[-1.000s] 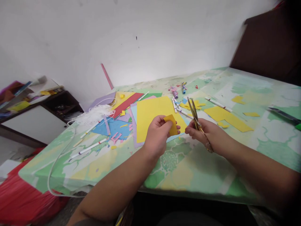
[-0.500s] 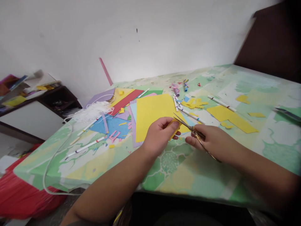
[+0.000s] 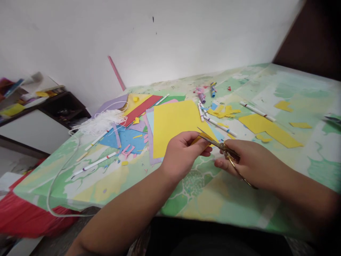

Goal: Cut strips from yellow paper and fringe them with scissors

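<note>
My left hand [image 3: 185, 151] pinches a small piece of yellow paper [image 3: 197, 139], mostly hidden behind its fingers. In my right hand [image 3: 247, 158] are gold-handled scissors [image 3: 226, 151], gripped by their loops. The scissor blades point left and lie across the yellow paper beside my left fingertips; they are slightly apart at the tips. Beneath and behind my hands, a large yellow sheet [image 3: 174, 124] rests on top of lilac and light blue sheets.
White markers [image 3: 218, 126] and yellow scraps [image 3: 225, 111] lie beyond my hands. A cut yellow sheet [image 3: 269, 131] is at right. White string [image 3: 101, 122], blue paper [image 3: 126, 138] and a red strip [image 3: 142, 110] spread leftward. A dark-bladed tool [image 3: 333, 120] sits at the right edge.
The scissors have shifted a little and their blades now cross the yellow paper nearer my left fingers. My view has tilted slightly; the items on the table stay put.
</note>
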Tool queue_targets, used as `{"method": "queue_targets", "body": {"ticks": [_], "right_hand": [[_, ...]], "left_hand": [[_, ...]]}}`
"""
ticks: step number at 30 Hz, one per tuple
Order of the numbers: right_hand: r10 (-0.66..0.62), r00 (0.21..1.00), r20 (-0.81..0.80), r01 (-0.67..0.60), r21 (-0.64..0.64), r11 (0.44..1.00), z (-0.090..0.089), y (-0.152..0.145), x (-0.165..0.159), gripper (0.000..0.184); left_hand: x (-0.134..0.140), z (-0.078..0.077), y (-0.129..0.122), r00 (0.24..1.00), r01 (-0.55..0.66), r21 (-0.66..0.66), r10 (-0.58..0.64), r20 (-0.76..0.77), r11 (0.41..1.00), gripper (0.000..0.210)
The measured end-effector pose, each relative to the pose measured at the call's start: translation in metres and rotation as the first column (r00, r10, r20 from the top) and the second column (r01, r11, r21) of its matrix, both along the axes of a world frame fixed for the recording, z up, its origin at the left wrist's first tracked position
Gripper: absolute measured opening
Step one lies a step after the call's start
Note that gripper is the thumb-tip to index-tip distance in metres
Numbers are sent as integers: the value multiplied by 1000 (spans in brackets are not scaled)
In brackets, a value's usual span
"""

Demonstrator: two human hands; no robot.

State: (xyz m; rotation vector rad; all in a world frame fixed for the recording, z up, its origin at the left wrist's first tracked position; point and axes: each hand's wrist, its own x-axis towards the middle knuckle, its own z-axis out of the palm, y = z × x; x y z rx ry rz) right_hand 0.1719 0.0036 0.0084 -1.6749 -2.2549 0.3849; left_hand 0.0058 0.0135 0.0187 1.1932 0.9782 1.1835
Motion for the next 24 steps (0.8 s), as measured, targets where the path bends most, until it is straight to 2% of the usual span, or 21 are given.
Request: {"method": "queue_targets", "body": {"ticks": [10, 17, 24], "right_hand": [[38, 998, -46, -40, -41, 998, -1, -2, -1, 41], [102, 991, -85, -107, -48, 993, -1, -3, 0, 44], [89, 996, 5, -89, -41, 995, 3, -4, -2, 45]], "left_hand": [[-1, 6, -7, 997, -5, 35, 8, -76, 999, 4], [-4, 7, -7, 993, 36, 34, -32, -114, 999, 6], [-5, 11, -9, 994, 45, -4, -45, -99, 999, 6]]}}
